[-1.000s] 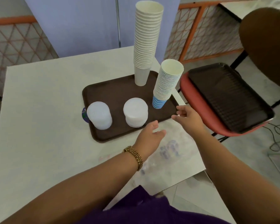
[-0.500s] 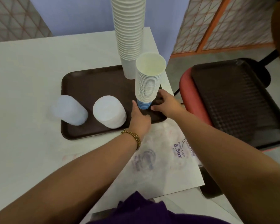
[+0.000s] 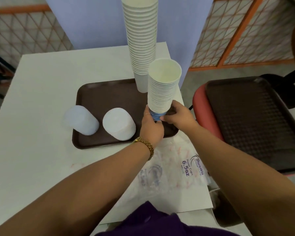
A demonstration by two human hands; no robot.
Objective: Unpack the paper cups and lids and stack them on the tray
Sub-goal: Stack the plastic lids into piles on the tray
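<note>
A brown tray (image 3: 107, 97) lies on the white table. On its near right corner stands a short stack of paper cups (image 3: 162, 92) with a blue bottom cup. My left hand (image 3: 151, 125) grips the blue base from the left, and my right hand (image 3: 177, 114) grips it from the right. Behind it a tall stack of white cups (image 3: 141, 40) rises out of the top of the view. Two stacks of white lids sit on the tray's near side: one (image 3: 118, 123) in the middle, one (image 3: 81, 120) at the left edge.
Empty clear plastic cup wrappers (image 3: 174, 169) printed "Paper Cups 6.5oz" lie on the table near me. To the right, a red chair (image 3: 201, 109) carries a second brown tray (image 3: 255, 121). Lattice fencing and a blue panel stand behind the table (image 3: 41, 82).
Both hands reached forward from above the wrappers to the short cup stack and closed around its blue base. The camera moved closer and looks more steeply down.
</note>
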